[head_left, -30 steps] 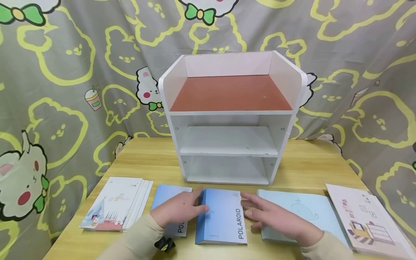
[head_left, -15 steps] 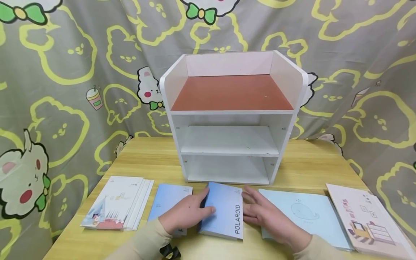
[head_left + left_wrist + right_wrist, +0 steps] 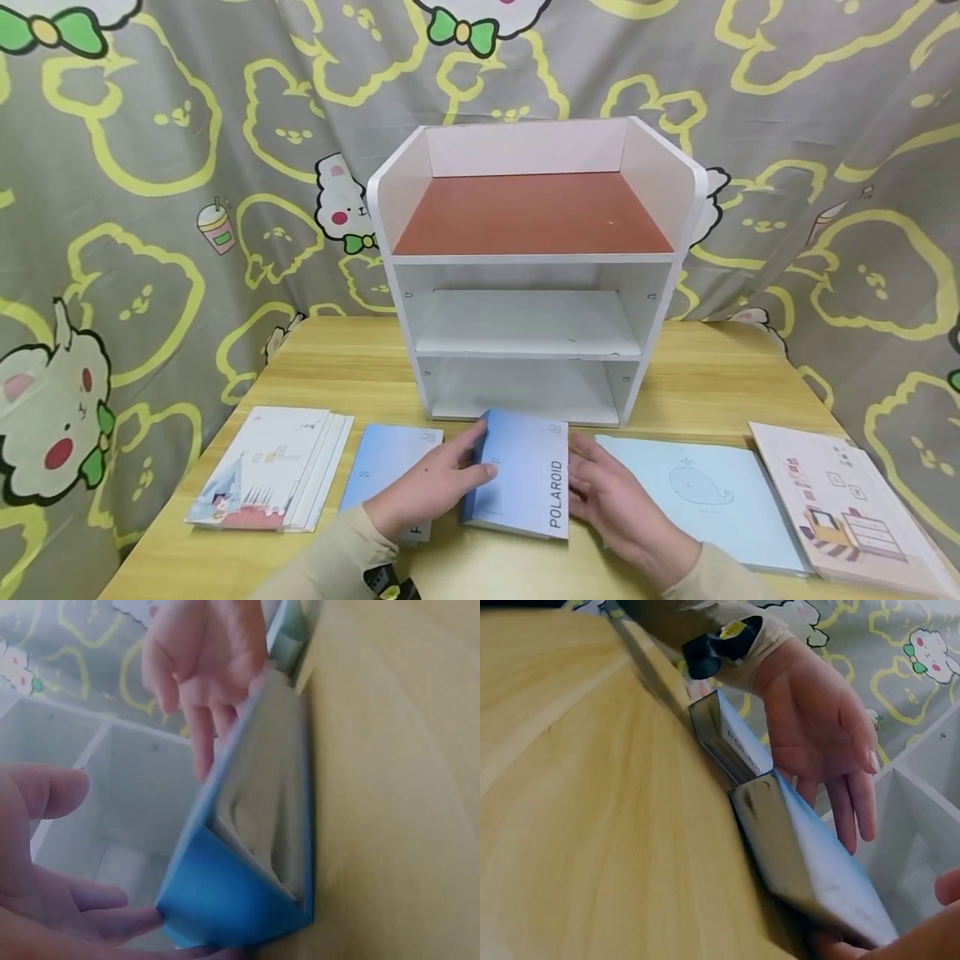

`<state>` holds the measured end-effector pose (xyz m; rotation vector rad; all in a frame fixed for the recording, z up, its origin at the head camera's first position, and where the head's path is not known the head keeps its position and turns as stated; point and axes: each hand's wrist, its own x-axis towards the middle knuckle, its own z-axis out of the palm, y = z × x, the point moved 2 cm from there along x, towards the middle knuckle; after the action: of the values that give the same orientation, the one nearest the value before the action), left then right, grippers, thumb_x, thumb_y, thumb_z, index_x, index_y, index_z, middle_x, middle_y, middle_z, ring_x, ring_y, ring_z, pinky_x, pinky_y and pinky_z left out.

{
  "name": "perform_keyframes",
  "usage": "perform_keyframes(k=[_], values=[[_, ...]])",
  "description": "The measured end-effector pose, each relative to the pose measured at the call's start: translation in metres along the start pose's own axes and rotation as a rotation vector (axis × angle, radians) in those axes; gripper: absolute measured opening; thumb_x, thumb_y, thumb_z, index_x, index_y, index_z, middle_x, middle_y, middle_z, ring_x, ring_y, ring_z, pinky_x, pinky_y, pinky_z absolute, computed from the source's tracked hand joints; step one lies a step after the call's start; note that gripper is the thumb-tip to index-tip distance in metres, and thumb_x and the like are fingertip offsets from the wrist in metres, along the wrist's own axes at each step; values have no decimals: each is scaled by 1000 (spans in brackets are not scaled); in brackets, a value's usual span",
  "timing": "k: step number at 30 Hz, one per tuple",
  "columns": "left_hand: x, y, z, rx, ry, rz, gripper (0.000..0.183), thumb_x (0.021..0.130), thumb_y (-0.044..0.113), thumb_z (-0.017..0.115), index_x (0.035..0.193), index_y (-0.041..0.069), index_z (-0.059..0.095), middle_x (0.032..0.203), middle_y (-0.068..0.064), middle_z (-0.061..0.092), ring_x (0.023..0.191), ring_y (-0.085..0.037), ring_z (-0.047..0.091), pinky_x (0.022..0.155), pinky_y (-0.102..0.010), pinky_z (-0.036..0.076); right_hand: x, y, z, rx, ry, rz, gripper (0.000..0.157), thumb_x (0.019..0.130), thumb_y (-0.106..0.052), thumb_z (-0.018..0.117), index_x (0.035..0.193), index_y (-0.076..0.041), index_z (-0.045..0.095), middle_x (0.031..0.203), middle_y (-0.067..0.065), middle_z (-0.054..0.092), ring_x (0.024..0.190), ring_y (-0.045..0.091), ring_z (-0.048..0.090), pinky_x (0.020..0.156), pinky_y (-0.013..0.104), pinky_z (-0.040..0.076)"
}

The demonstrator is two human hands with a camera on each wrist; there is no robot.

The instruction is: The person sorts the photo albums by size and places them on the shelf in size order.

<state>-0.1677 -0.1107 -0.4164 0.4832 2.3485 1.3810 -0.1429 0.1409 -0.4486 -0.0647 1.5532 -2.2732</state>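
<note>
White books (image 3: 262,467) sit far left, then blue book (image 3: 382,458), partly behind left hand (image 3: 427,490). Left hand loosely open, fingers on POLAROID book's (image 3: 521,475) spine. That book is cover up between hands, before shelf (image 3: 532,215). Right hand (image 3: 626,512) loosely open, fingers at book's right edge. Whale book (image 3: 705,500), pink book (image 3: 832,500) follow.

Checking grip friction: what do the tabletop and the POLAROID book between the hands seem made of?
Tabletop: wood or wood-look laminate, seemingly satin; yellowish grain shows. POLAROID book: probably coated card, smooth, crisp spine corners, faint sheen; pale matte inside likely paper.
</note>
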Motion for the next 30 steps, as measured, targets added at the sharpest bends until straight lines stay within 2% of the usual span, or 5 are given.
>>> perform_keyframes(k=[5,12,18,26,30], values=[[0,-2,5,-106,-24,21,71,104,34,56,162,10,22,164,-13,26,141,-37,40,109,-51,41,4,3,1,26,2,-2,70,100,-3,44,160,2,8,150,27,39,125,30,53,102,48,48],[1,-6,9,-187,-21,14,71,104,32,58,162,10,22,162,-15,31,143,-37,37,111,-54,38,3,3,4,18,-184,58,57,106,-14,36,155,8,18,128,21,60,113,34,63,95,52,53],[-2,-9,9,-148,-24,-13,78,101,35,61,161,5,21,158,-17,37,141,-32,40,113,-50,36,2,-3,2,-17,-137,40,53,106,-13,28,152,13,21,122,17,65,106,28,67,90,49,56],[-16,-2,-4,-176,-77,-41,84,99,42,65,163,33,11,125,-12,55,64,-38,68,85,-40,54,3,-17,6,-17,-171,-16,56,112,-23,27,156,10,16,127,18,63,110,28,67,91,47,56],[-26,12,-18,-125,0,-27,87,97,46,66,163,33,11,123,-13,54,61,-35,66,74,-41,56,6,-25,12,-31,-228,-57,58,112,-31,33,156,6,24,127,18,62,109,29,67,91,47,56]])
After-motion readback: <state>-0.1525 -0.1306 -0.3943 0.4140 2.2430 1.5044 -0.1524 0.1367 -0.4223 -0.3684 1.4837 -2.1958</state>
